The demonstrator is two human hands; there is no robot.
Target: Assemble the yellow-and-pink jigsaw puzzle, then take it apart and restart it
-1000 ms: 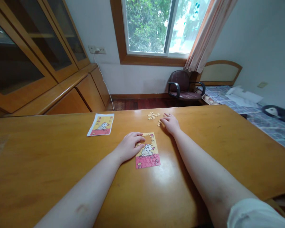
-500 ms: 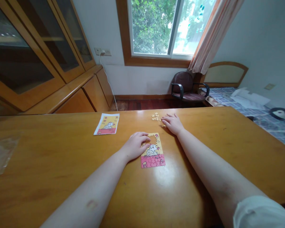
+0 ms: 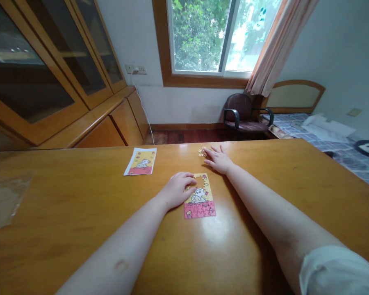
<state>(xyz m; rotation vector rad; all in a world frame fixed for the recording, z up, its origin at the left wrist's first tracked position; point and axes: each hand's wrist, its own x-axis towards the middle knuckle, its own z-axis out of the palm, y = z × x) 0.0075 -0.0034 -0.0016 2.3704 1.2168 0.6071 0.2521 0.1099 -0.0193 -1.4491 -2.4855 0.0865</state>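
Observation:
A small jigsaw puzzle [image 3: 200,200] with a yellow top, a white cartoon animal and a red bottom lies on the wooden table [image 3: 80,213]. My left hand [image 3: 176,189] rests on its left edge, fingers curled over the upper left part. My right hand [image 3: 219,159] lies flat, fingers spread, beside a small heap of loose pale puzzle pieces [image 3: 201,152] at the far edge. Nothing shows in either hand.
A printed reference card [image 3: 141,161] with the same picture lies to the left. A clear plastic bag [image 3: 4,200] sits at the table's left end. Beyond the table are a dark armchair [image 3: 244,114], wooden cabinets [image 3: 64,82] and a bed [image 3: 332,139].
My right hand has slid left over the loose pieces, covering part of the heap. My left hand stays on the puzzle. The view has shifted slightly left.

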